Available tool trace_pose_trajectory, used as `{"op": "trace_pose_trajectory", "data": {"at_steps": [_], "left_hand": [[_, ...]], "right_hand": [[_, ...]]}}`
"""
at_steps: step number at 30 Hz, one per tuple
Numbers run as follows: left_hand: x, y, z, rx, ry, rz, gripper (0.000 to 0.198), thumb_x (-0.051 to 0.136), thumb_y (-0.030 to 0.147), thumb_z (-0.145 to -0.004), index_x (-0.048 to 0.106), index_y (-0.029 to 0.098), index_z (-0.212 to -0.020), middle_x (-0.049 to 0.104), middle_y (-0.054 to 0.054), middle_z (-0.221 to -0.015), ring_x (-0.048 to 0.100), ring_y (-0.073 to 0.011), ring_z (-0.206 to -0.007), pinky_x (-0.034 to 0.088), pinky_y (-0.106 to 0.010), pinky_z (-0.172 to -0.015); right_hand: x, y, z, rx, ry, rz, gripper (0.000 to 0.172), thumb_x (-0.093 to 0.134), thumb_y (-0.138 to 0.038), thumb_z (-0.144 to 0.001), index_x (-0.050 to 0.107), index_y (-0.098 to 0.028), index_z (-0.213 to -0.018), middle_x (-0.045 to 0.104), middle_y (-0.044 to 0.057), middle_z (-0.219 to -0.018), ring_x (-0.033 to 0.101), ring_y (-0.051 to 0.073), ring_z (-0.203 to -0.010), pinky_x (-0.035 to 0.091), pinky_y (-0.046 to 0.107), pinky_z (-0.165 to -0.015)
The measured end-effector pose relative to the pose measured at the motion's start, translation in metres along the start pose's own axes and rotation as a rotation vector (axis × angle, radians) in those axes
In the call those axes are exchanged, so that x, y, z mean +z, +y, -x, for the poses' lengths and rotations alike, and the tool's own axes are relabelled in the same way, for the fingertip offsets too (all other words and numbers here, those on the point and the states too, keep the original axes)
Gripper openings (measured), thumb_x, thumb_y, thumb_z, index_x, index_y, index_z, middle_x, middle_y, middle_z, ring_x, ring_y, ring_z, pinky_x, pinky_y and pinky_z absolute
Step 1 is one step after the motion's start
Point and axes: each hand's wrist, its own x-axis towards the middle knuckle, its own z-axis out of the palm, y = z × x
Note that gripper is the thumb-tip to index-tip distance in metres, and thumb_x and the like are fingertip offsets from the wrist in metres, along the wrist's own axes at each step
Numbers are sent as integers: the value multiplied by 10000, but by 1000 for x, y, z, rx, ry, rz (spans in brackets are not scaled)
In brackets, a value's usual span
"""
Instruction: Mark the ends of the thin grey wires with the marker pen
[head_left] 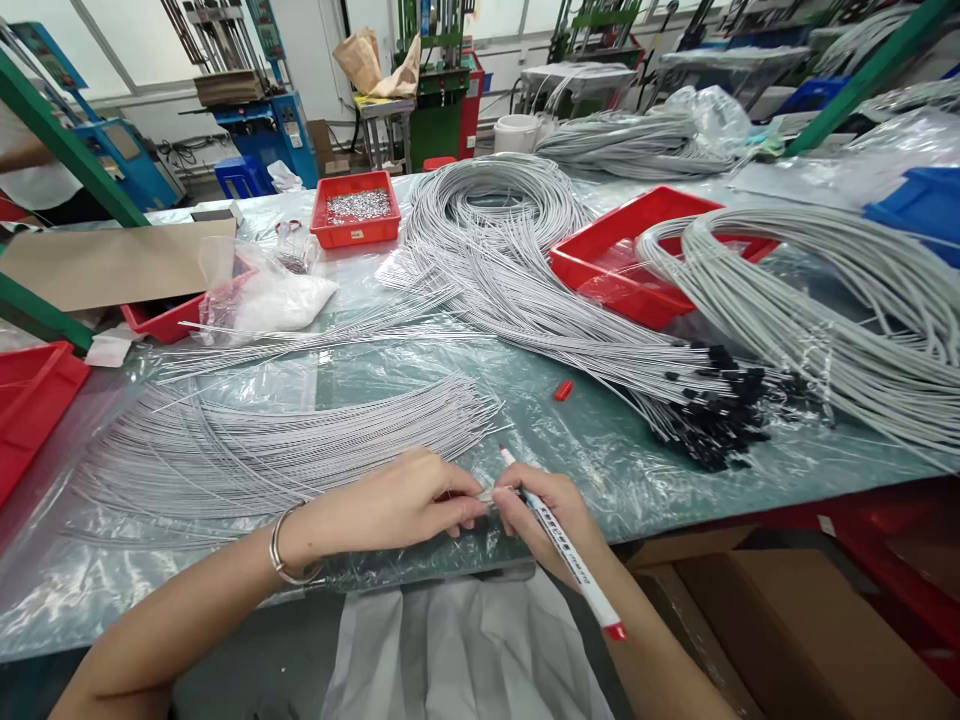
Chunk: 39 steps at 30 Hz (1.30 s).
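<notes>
My right hand (pixel 551 515) is closed round a white marker pen (pixel 574 560) with a red tip and red end, its tip pointing away from me. The thumb and finger of that hand also meet a thin pale wire (pixel 489 497) at the table's near edge. My left hand (pixel 424 500) pinches the same wire from the other side; its far ends are hard to make out. A fan of thin grey wires (pixel 300 450) lies just beyond my left forearm. The pen's red cap (pixel 563 390) rests on the plastic-covered table (pixel 600 480) past my right hand.
A long bundle of grey cables (pixel 540 300) with black ends (pixel 720 410) stretches across the table. Thick coiled cable (pixel 840 320) and a red tray (pixel 637 250) are to the right. A red bin of small metal parts (pixel 357 210) stands behind. Cardboard boxes (pixel 810 620) are below right.
</notes>
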Motion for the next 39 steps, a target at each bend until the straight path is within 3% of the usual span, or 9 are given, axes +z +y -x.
{"op": "trace_pose_trajectory", "data": {"at_steps": [2, 4, 8, 16, 20, 23, 27, 30, 39], "left_hand": [[-4, -1, -1, -40, -6, 93, 373, 413, 408, -950, 655, 135, -871, 670, -36, -727, 620, -121, -638, 409, -196, -568], [-10, -1, -2, -60, 6, 142, 394, 419, 437, -942, 660, 129, -890, 681, -50, -787, 638, -126, -655, 419, -197, -565], [-16, 0, -4, -74, 11, 167, 359, 440, 404, -936, 665, 129, -886, 671, -42, -790, 641, -121, -650, 412, -189, -541], [-12, 3, -7, -74, 46, 202, 370, 439, 419, -932, 653, 131, -841, 631, -18, -695, 626, -112, -615, 399, -173, -503], [-10, 6, -6, -56, -1, 86, 373, 406, 407, -949, 629, 140, -813, 634, -14, -646, 626, -111, -593, 417, -177, -533], [-8, 9, -7, -45, -53, 23, 360, 392, 381, -958, 613, 144, -801, 634, -9, -614, 620, -107, -577, 429, -179, -559], [-9, 8, -6, -76, -8, 68, 406, 391, 442, -949, 615, 145, -785, 635, -17, -632, 625, -116, -594, 428, -183, -548], [-11, 5, -6, -95, 23, 148, 400, 412, 455, -938, 624, 141, -807, 648, -31, -692, 635, -122, -619, 424, -184, -537], [-12, 1, -7, -81, 52, 219, 390, 448, 432, -925, 651, 114, -824, 631, -32, -654, 614, -119, -604, 429, -192, -535]], "right_hand": [[3, 2, 2, -52, 176, 17, 127, 519, -229, -873, 629, -181, -915, 585, -33, -549, 545, 114, -464, 432, 220, -482], [8, 3, 5, -140, 304, 30, 308, 507, -165, -870, 581, -203, -1166, 656, -16, -642, 615, 136, -550, 493, 247, -575], [18, 3, 6, -274, 338, 80, 511, 484, -72, -857, 471, -240, -1339, 707, 8, -737, 654, 159, -628, 527, 312, -679], [21, 4, 8, -327, 341, 173, 577, 501, -69, -850, 389, -214, -1397, 687, 16, -713, 630, 168, -617, 511, 311, -624], [5, 2, 4, -160, 246, 31, 212, 522, -264, -875, 587, -195, -1065, 614, -11, -626, 562, 141, -530, 469, 256, -522], [-3, 1, 2, -135, 151, 69, 173, 542, -361, -862, 604, -200, -848, 560, -17, -592, 525, 135, -517, 437, 253, -507], [-3, 3, 5, -183, 349, 125, 327, 489, -240, -892, 551, -199, -1211, 650, 22, -705, 583, 169, -587, 470, 305, -602], [3, 6, 8, -317, 332, 152, 516, 441, -110, -886, 414, -232, -1386, 676, 16, -700, 587, 177, -571, 465, 335, -618], [25, 3, 7, -330, 315, 49, 609, 474, -34, -848, 385, -249, -1410, 626, -20, -627, 566, 142, -548, 483, 304, -605]]}}
